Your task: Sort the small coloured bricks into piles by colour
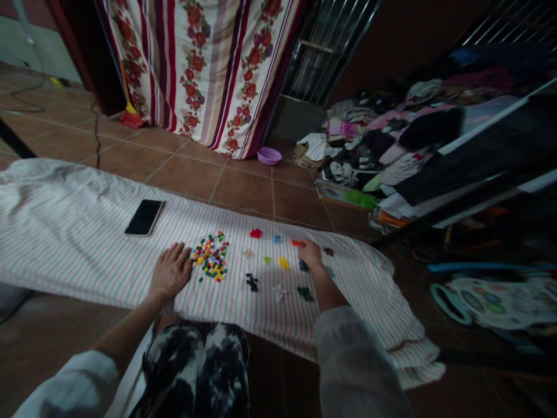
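Note:
A mixed heap of small coloured pieces (212, 256) lies on the striped cloth (108, 255). My left hand (172, 270) rests flat on the cloth, fingers spread, just left of that heap. Sorted by colour, several small piles spread to the right, among them red (255, 233), blue (277, 238), yellow (284, 263), black (252, 283), white (279, 293) and dark green (305, 294). My right hand (310, 254) is at the orange pile (297, 243), its fingers pressed together on the pieces there; whether it grips one is too small to tell.
A phone (144, 217) lies on the cloth at the left. Beyond the far edge, a purple bowl (269, 155) sits on the tiled floor near a floral curtain (195, 69). Heaped clothes (391, 133) and a dark bar stand at the right.

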Demonstrator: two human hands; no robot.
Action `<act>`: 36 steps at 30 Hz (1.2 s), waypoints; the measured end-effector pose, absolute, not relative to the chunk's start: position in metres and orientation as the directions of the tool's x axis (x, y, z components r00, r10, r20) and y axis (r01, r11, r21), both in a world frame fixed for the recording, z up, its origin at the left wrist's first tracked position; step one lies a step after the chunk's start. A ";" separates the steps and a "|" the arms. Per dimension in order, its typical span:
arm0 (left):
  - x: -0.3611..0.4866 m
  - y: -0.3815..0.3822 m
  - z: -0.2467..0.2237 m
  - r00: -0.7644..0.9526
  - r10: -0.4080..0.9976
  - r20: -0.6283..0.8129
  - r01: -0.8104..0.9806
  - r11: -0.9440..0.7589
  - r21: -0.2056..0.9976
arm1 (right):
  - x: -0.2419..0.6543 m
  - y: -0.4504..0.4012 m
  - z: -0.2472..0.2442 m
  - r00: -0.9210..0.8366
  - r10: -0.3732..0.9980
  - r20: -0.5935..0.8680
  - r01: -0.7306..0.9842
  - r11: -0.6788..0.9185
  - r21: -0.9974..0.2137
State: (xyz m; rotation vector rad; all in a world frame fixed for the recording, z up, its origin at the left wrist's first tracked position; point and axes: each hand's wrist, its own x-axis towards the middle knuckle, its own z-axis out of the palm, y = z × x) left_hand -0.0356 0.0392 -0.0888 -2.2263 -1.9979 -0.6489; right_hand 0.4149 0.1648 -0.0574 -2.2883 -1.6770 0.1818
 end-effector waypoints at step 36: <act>-0.034 0.039 -0.080 0.034 0.945 0.325 0.969 -0.111 0.220 | 0.207 0.104 -0.047 -0.551 0.824 0.131 0.676 0.533 -0.508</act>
